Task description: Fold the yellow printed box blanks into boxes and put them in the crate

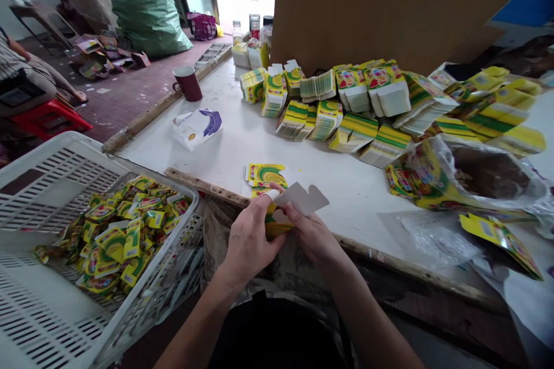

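Observation:
Both of my hands hold one small yellow and green carton (298, 200) at the near edge of the white table (355, 190). My left hand (249, 242) grips its lower part, fingers curled, with a white wrap on one fingertip. My right hand (312, 236) pinches the other side, and the carton's grey inner flap sticks up to the right. A few flat carton blanks (265, 175) lie on the table just beyond my fingers.
A white slatted basket (38, 179) at my left holds several folded cartons (116, 236). Stacks of flat blanks (346, 109) line the table's far side before a big cardboard sheet. A maroon mug (188, 83), a white packet (197, 128) and a plastic bag (476, 179) also sit there.

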Tool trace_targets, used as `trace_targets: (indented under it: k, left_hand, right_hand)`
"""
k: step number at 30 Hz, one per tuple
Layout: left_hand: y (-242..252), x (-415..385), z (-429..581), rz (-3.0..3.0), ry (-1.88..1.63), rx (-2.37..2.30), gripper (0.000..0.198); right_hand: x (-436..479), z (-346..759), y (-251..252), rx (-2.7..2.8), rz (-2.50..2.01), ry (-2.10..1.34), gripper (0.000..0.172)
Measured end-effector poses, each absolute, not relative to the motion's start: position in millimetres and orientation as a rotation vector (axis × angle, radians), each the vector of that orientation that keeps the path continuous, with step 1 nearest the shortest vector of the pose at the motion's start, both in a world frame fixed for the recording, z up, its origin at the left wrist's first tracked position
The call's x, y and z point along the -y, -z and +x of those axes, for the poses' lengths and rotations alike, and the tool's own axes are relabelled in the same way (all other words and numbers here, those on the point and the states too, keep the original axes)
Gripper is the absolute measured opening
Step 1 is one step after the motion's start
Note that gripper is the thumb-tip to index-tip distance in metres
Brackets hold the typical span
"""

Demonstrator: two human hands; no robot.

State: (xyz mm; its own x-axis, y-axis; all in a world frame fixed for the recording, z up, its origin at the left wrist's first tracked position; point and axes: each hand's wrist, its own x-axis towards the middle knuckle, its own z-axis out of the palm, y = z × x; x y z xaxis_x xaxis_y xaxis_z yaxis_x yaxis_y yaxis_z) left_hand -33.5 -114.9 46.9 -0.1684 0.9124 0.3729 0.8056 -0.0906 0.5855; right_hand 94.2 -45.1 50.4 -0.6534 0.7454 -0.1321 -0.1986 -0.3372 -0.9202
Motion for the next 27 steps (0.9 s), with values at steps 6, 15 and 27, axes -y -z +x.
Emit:
trace_targets:
  k: [6, 15, 27]
  left_hand:
    - [-46.6, 113.4, -34.3, 1.993, -1.154, -1.937, 0.058]
    - [-47.3, 112.2, -35.1, 1.573, -1.095, -1.848, 0.067]
    - [-50.7, 113.2, -35.0, 1.506, -0.96, -1.884, 0.062]
  right_hand:
    - [46.9, 89.7, -49.5, 1.223, -0.761, -2.034, 0.044]
    - [49.5, 95.4, -55.7, 1.887, -0.69, -1.424, 0.062]
    - [50.2, 97.5, -53.7, 2.208, -0.583, -1.075, 0.07]
